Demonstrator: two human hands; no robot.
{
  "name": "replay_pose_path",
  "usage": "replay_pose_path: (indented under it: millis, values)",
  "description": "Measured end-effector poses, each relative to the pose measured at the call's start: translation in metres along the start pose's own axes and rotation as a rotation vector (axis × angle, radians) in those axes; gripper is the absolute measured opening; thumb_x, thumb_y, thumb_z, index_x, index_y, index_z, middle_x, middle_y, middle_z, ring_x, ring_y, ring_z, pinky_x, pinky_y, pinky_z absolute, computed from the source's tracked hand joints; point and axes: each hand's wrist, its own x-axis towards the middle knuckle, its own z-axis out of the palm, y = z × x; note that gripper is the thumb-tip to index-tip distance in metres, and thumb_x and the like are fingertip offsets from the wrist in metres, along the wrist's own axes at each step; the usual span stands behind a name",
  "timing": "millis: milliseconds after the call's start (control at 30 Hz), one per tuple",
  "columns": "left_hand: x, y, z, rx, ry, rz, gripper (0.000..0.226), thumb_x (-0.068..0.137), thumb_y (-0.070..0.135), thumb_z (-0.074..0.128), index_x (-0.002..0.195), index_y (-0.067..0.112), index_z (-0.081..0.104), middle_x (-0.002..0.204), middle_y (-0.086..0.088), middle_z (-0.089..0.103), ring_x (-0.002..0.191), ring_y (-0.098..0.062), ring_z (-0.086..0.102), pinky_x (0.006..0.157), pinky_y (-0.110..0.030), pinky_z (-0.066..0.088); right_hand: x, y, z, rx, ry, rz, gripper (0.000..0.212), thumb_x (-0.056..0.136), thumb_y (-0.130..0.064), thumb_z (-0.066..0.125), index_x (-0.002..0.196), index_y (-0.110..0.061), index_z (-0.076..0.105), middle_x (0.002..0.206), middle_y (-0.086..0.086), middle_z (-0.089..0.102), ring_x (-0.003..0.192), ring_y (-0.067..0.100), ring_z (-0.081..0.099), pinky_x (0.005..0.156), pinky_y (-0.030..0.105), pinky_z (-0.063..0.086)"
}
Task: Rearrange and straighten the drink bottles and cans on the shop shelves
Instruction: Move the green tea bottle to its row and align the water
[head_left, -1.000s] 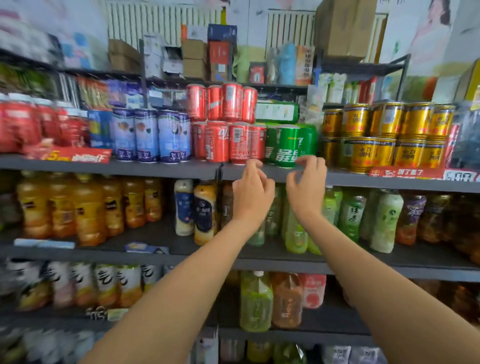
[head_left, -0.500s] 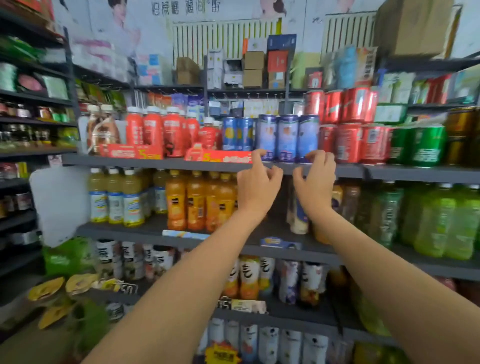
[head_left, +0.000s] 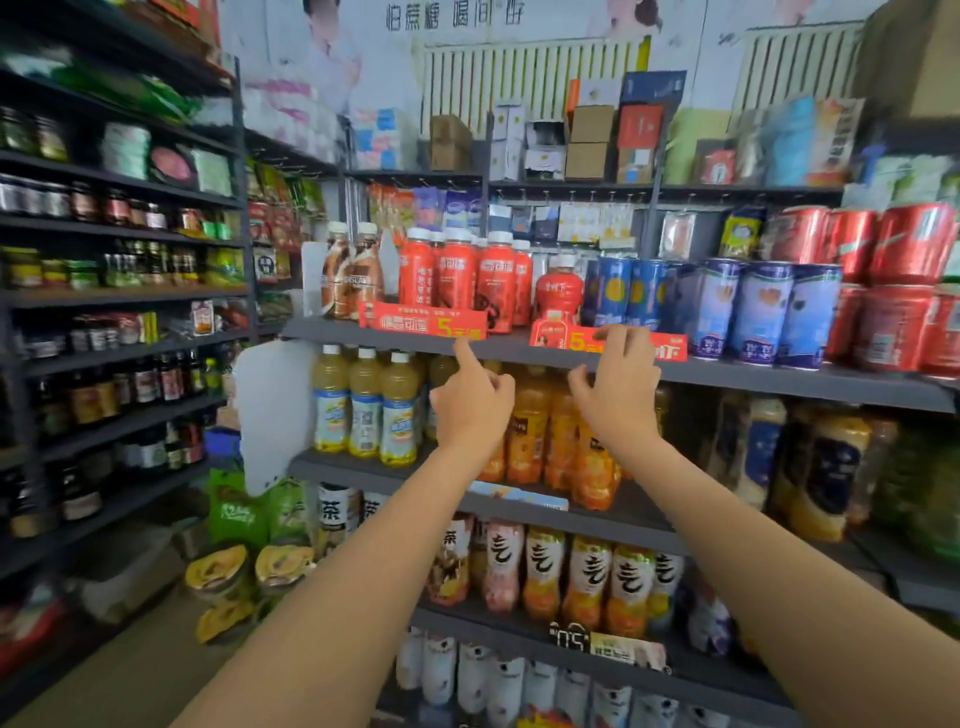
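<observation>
Dark grey metal shelves are filling this crowded shop, with a radiator on the wall behind. Round shiny blue cans and smooth red bottles are standing on the top shelf. The left hand is pointing one finger at a red paper price tag. The right hand is curling its fingers over the shelf edge, touching another red tag, holding nothing.

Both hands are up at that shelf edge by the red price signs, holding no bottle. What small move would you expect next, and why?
Probably the right hand nudges the red price sign square along the shelf edge. Its fingertips already rest on the sign, while the left hand only points at the other sign. Neither hand is on a bottle.
</observation>
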Motion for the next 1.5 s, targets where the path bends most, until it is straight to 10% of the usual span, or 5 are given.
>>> replay_pose_path:
  millis: [633, 900, 1033, 1233, 1500]
  values:
    - [0.043, -0.119, -0.055, -0.001, 0.103, -0.126, 0.059, 0.09, 0.01, 0.049, 0.143, 0.014, 0.022, 0.095, -0.002, 0.056, 0.089, -0.021, 0.055, 0.085, -0.037, 0.043, -0.018, -0.053, 0.097, -0.083, -0.139, -0.086, 0.036, 0.082, -0.011, 0.052, 0.118, -0.005, 0.047, 0.117, 0.017, 0.045, 0.105, 0.033, 0.045, 0.083, 0.043, 0.041]
    - [0.024, -0.166, -0.053, -0.01, -0.291, -0.164, 0.068, 0.096, 0.02, 0.045, 0.149, 0.015, 0.004, 0.091, -0.002, 0.067, 0.064, -0.013, 0.061, 0.055, -0.022, 0.051, -0.092, -0.059, 0.099, -0.179, -0.446, -0.005, 0.051, 0.089, -0.013, 0.05, 0.135, -0.003, 0.032, 0.125, 0.016, 0.04, 0.099, 0.036, 0.053, 0.067, 0.04, 0.043]
    - [0.004, -0.184, -0.024, 0.169, -0.515, -0.195, 0.079, 0.094, 0.028, 0.048, 0.149, 0.014, -0.007, 0.108, -0.013, 0.065, 0.09, -0.03, 0.064, 0.081, -0.04, 0.053, -0.143, -0.048, 0.09, -0.312, -0.679, -0.045, 0.066, 0.091, -0.012, 0.049, 0.146, -0.011, 0.015, 0.139, 0.013, 0.03, 0.094, 0.036, 0.056, 0.057, 0.034, 0.036]
    - [-0.06, -0.144, 0.043, 0.101, -1.05, -0.094, 0.093, 0.093, 0.027, 0.053, 0.144, 0.019, -0.025, 0.118, -0.022, 0.059, 0.099, -0.033, 0.064, 0.072, -0.038, 0.05, -0.185, 0.016, 0.032, -0.459, -0.656, 0.235, 0.065, 0.093, -0.015, 0.047, 0.147, -0.008, 0.012, 0.14, 0.017, 0.029, 0.101, 0.038, 0.053, 0.062, 0.037, 0.035]
    - [-0.138, -0.082, 0.146, 0.175, -1.12, -0.001, 0.092, 0.091, 0.024, 0.053, 0.146, 0.016, -0.02, 0.126, -0.021, 0.057, 0.075, -0.023, 0.059, 0.067, -0.033, 0.047, -0.254, 0.125, -0.057, -0.602, -0.707, 0.456, 0.071, 0.091, -0.002, 0.046, 0.148, -0.012, 0.007, 0.135, 0.017, 0.031, 0.098, 0.042, 0.052, 0.07, 0.04, 0.034]
